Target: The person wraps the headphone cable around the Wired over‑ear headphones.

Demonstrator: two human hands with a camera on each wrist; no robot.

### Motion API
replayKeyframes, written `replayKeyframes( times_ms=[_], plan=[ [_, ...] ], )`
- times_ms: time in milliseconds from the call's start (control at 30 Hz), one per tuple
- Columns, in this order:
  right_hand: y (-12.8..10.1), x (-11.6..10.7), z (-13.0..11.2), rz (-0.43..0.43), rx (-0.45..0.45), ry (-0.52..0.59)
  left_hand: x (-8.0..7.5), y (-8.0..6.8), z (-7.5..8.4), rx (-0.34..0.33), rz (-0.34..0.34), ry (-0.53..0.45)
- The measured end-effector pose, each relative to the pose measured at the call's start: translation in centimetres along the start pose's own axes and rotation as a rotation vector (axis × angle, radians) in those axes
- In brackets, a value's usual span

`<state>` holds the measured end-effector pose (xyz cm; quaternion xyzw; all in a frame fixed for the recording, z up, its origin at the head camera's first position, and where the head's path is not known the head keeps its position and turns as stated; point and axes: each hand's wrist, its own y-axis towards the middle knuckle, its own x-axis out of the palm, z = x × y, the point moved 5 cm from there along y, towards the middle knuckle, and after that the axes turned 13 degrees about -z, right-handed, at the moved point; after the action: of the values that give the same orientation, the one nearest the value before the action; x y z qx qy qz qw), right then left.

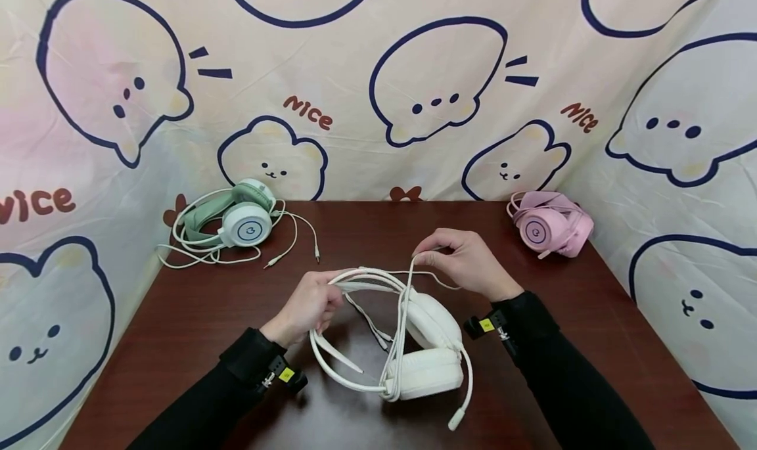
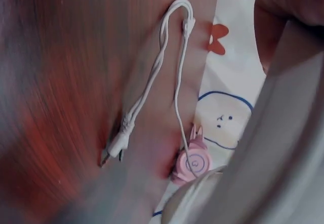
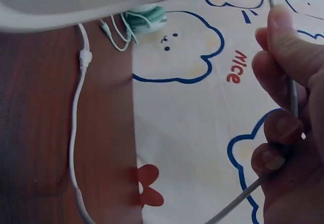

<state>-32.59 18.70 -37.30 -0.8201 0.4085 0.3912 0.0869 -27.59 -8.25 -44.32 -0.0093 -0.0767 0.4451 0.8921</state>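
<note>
White over-ear headphones [image 1: 426, 371] are held tilted over the table, with several turns of their cable [image 1: 399, 332] wrapped around the band and ear cups. My left hand [image 1: 307, 305] grips the headband at its left side. With thumb and fingers, my right hand [image 1: 464, 263] pinches the white cable above the ear cups; in the right wrist view the cable [image 3: 293, 97] runs through the curled fingers. A short microphone boom [image 1: 467, 387] sticks out at the lower right. The cable's plug end [image 2: 119, 145] hangs folded below the band in the left wrist view.
Green-and-white headphones [image 1: 247, 223] with loose cable and two plugs lie at the back left of the brown table [image 1: 195, 345]. Pink headphones [image 1: 550, 223], wrapped in their cable, sit at the back right. A printed cloth [image 1: 355, 62] hangs behind and at the sides.
</note>
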Motion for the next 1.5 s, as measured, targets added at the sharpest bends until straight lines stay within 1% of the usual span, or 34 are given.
replayKeyframes(
  times_ms=[133, 267, 333, 400, 500, 667, 833, 1000, 1100, 1167, 1233, 1300, 1400, 1500],
  plan=[
    [0.0, 0.9, 0.4, -0.036, 0.031, 0.005, 0.5, -0.1, 0.5, 0.033, -0.009, 0.011],
    [-0.4, 0.9, 1.0, -0.03, 0.06, 0.015, 0.3, -0.4, 0.9, 0.115, -0.023, -0.056],
    [-0.5, 0.7, 1.4, -0.036, 0.06, 0.052, 0.2, -0.6, 0.9, 0.151, -0.053, -0.096],
    [-0.6, 0.4, 1.8, -0.04, 0.061, 0.078, 0.1, -0.8, 0.9, 0.176, -0.1, -0.137],
    [-0.9, -0.4, 2.9, -0.014, 0.094, 0.112, -0.1, -1.1, 0.8, 0.211, -0.176, -0.207],
    [-1.8, -2.1, 5.1, 0.085, 0.195, 0.087, -0.9, -1.7, 1.0, 0.307, -0.286, -0.381],
    [-2.6, -2.8, 6.9, 0.142, 0.276, 0.063, -1.3, -2.2, 0.9, 0.392, -0.411, -0.546],
    [-3.0, -2.8, 7.8, 0.175, 0.323, 0.065, -1.6, -2.4, 1.1, 0.487, -0.52, -0.708],
    [-3.2, -2.7, 8.3, 0.173, 0.338, 0.076, -1.7, -2.5, 1.2, 0.521, -0.583, -0.821],
    [-3.3, -2.6, 8.6, 0.159, 0.343, 0.101, -1.9, -2.5, 1.2, 0.529, -0.608, -0.909],
    [-3.4, -2.4, 8.8, 0.13, 0.338, 0.131, -2.1, -2.5, 1.1, 0.525, -0.605, -1.0],
    [-3.5, -2.1, 9.1, 0.099, 0.342, 0.16, -2.5, -2.5, 1.0, 0.512, -0.577, -1.075],
    [-3.6, -1.5, 9.3, 0.056, 0.357, 0.193, -3.0, -2.4, 0.7, 0.511, -0.5, -1.169],
    [-3.8, -0.7, 9.0, 0.011, 0.357, 0.205, -3.5, -2.2, 0.5, 0.53, -0.418, -1.241]
  ],
)
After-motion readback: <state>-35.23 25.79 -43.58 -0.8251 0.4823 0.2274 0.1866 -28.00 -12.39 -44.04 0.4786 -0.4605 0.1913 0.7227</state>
